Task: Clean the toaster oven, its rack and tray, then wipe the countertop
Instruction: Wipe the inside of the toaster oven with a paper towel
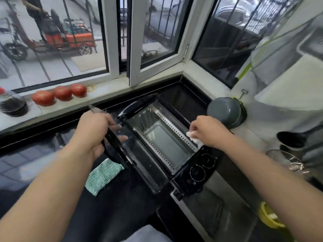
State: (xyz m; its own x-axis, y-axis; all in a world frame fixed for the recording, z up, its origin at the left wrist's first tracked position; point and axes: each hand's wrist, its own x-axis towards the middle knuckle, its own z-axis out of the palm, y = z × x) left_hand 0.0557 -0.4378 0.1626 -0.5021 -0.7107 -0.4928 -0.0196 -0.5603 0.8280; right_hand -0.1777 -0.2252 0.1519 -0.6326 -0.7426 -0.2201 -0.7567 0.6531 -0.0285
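A black toaster oven (197, 170) lies tipped on its back on the dark countertop (35, 163), its opening facing up. The bare metal cavity (164, 140) shows perforated side walls. My left hand (95, 131) grips the edge of the open glass door (122, 151), holding it up. My right hand (208, 131) pinches a crumpled white paper towel (194, 137) at the right rim of the opening. A green-and-white striped cloth (103, 175) lies flat on the counter below the door.
Three tomatoes (60, 94) and a stack of dark dishes (13, 105) sit on the window sill. A grey pot (227, 111) stands at the back right. A wire strainer (288, 161) and a yellow item (269, 219) lie to the right.
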